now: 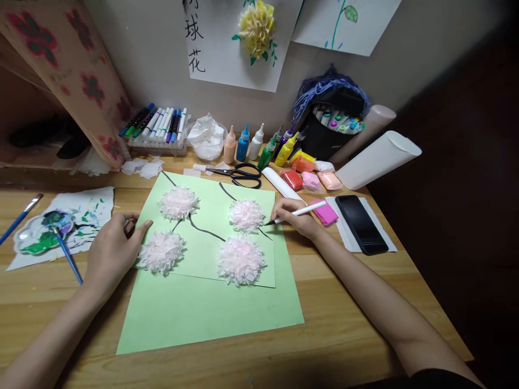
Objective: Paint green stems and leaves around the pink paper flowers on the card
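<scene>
My right hand [295, 217] is closed round a white marker pen [302, 210], whose black tip touches the right edge of a light green sheet [211, 313] next to a black drawn stem. Several pale pink tissue flowers [241, 259] are stuck on the sheet, joined by black lines. My left hand [111, 246] rests at the sheet's left edge beside the lower left flower [161, 252], thumb out and fingers loosely curled, holding the paper down.
A paint palette [38, 235] and blue brush [67, 254] lie at the left. Black scissors [241, 174], paint bottles [243, 143], a marker tray [156, 127], clay packs [310, 181], a pink eraser [324, 212] and a black phone [360, 224] line the wooden desk's back and right.
</scene>
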The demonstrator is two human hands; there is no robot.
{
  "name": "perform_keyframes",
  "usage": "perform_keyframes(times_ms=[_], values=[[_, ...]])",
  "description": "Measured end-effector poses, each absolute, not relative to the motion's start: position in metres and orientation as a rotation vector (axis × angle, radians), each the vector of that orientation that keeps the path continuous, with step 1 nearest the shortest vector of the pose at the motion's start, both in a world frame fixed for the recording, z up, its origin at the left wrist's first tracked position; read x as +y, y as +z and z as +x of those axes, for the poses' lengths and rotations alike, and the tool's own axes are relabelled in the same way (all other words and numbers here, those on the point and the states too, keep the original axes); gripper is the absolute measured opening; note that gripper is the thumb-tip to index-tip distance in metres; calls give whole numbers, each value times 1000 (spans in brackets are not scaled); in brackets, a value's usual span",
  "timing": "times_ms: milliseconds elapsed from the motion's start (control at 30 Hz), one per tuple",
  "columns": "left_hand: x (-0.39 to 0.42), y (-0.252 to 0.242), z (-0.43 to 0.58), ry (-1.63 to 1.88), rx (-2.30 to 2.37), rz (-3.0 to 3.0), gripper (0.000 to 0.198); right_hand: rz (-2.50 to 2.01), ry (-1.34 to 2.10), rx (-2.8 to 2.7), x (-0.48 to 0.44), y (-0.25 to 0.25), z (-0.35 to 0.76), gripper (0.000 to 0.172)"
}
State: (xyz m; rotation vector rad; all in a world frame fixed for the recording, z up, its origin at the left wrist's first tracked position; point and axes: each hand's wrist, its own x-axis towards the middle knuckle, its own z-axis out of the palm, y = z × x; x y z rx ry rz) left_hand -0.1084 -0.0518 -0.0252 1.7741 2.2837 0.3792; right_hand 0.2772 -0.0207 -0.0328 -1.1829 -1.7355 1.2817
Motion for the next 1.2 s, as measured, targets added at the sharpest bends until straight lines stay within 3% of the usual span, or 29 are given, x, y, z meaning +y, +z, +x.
perform_keyframes(times_ms=[500,1200], values=[[-49,-25,-114,370,2281,1694,37,-1304,1149,-1718,-29,-43,269,34],[-48,-32,-118,388,2329,1718,36,-1237,1248,-1701,-24,-45,274,35]])
